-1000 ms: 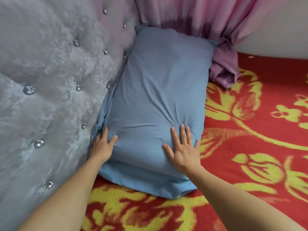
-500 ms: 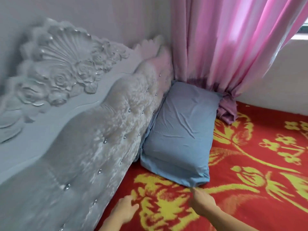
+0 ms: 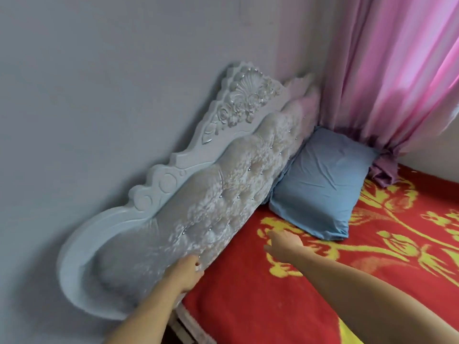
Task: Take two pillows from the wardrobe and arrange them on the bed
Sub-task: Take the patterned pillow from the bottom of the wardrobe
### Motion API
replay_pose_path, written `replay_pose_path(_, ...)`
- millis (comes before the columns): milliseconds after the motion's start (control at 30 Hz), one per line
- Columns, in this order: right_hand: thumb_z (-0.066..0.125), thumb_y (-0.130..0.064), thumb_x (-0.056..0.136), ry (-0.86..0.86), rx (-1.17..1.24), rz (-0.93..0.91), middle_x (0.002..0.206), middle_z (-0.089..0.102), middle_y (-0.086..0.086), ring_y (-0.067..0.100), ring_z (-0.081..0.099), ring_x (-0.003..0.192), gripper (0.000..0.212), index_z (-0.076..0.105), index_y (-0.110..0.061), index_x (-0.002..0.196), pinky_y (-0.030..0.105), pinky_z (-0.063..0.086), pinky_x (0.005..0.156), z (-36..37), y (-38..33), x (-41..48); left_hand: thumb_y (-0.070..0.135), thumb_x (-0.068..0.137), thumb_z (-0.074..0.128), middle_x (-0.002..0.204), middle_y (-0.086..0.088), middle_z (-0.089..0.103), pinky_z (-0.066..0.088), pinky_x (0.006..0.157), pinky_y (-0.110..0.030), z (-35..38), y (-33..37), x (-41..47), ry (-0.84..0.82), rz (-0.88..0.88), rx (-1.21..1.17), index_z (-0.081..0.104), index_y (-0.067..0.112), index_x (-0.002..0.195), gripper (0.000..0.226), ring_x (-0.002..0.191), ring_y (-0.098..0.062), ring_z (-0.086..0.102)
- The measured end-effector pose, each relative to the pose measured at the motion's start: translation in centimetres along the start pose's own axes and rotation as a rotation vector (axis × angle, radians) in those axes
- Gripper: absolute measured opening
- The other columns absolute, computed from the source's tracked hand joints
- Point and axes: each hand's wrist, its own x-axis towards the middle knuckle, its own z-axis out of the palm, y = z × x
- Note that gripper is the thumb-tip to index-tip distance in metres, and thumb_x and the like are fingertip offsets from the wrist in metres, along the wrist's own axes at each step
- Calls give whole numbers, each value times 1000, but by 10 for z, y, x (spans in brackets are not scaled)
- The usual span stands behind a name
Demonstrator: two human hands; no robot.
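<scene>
Since one blue pillow (image 3: 320,184) is already set mid-right against the headboard (image 3: 223,194), both empty hands, left hand (image 3: 187,274) curled, right hand (image 3: 283,247) open, look freed; a second pillow should be fetched next.

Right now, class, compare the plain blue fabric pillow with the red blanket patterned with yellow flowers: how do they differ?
The plain blue fabric pillow is one solid colour; the red blanket patterned with yellow flowers is two-toned. The pillow is plump and leans against the tufted headboard; the blanket lies flat across the bed. The pillow fills only the corner by the pink curtain; the blanket covers the whole visible surface. Both are soft bedding, and neither hand touches the pillow.
</scene>
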Motion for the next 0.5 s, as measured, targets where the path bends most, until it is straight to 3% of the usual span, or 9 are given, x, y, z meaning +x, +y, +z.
replay_pose_path(167, 48, -40, 90, 80, -83, -220, 112, 65, 7, 30, 59, 104, 36, 58, -18, 116, 38, 44, 72, -16, -60, -38, 38, 88, 53, 127, -10, 59, 47, 94, -35, 5, -11, -61, -18, -90, -45, 55, 17, 123, 41, 113, -28, 57)
replay_pose_path(333, 50, -40, 91, -59, -209, -296, 111, 64, 4, 27, 60, 103, 35, 58, -17, 116, 37, 50, 76, 23, -63, -86, 33, 87, 52, 115, -8, 64, 50, 87, -37, 54, -17, -135, -65, -132, -120, 60, 18, 111, 29, 102, -27, 61)
replay_pose_path(400, 51, -41, 91, -120, -232, -319, 112, 64, 3, 26, 61, 103, 34, 58, -19, 116, 35, 48, 73, 39, -66, -110, 31, 87, 52, 108, -8, 64, 49, 79, -36, 73, -23, -171, -54, -166, -146, 61, 16, 105, 25, 96, -27, 62)
replay_pose_path(500, 52, -40, 90, -185, -257, -377, 111, 65, 2, 25, 62, 101, 32, 60, -20, 114, 33, 47, 70, 57, -70, -156, 32, 87, 53, 104, -8, 66, 50, 78, -37, 99, -30, -233, -31, -241, -220, 62, 16, 104, 24, 90, -26, 62)
